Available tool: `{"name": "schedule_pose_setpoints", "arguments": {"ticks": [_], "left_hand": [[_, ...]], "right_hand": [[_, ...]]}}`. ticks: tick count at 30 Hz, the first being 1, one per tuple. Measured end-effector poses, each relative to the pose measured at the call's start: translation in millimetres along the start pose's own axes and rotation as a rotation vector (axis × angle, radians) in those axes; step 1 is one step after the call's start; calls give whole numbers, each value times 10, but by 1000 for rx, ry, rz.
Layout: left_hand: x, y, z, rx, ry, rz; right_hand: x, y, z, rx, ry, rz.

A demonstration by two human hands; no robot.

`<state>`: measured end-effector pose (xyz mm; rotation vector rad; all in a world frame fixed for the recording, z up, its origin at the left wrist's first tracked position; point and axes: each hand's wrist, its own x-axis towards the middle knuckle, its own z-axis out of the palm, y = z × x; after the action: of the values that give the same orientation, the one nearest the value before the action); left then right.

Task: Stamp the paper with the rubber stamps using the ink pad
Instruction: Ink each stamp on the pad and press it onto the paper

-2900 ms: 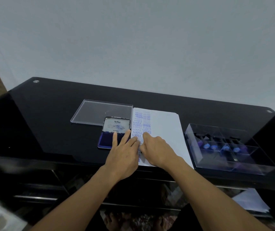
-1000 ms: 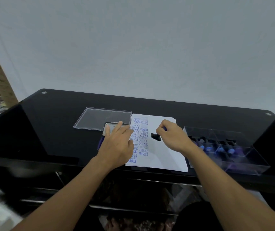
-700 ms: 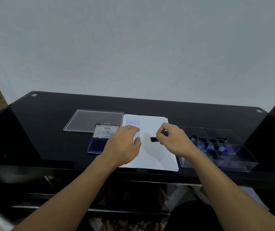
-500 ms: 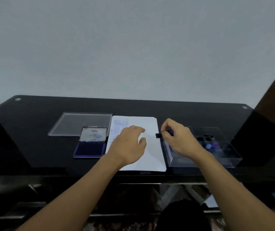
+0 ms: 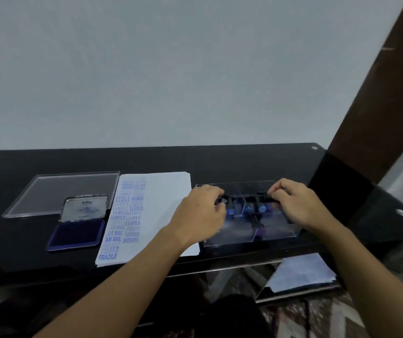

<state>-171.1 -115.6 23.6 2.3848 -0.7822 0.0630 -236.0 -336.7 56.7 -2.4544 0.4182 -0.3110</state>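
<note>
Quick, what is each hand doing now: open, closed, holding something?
Left hand: curled at the stamp box; grip cannot be told.
Right hand: same, cannot be told.

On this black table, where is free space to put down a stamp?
Bare table runs behind the paper and the clear lid, and left of the ink pad. The paper's right half is unstamped. The clear stamp box is crowded: the left hand and the right hand are both at it.

Both forearms are showing bare to the frame's edge, with no sleeves, and the left hand (image 5: 199, 215) and right hand (image 5: 298, 207) are wearing no gloves.
</note>
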Motion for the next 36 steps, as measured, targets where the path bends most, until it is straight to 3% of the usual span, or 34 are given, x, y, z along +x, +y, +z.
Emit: {"name": "schedule_pose_setpoints", "arguments": {"ticks": [10,22,29,36], "left_hand": [[122,235,386,89,-70,130],[90,241,661,132,-173,137],[65,209,701,113,-148,148],[79,180,704,109,-163,151]], "right_hand": [[-5,420,104,-200,-142,16],[39,461,313,-401,-155,27],[143,428,222,-424,-290,50],[191,413,227,-406,-316,56]]}}
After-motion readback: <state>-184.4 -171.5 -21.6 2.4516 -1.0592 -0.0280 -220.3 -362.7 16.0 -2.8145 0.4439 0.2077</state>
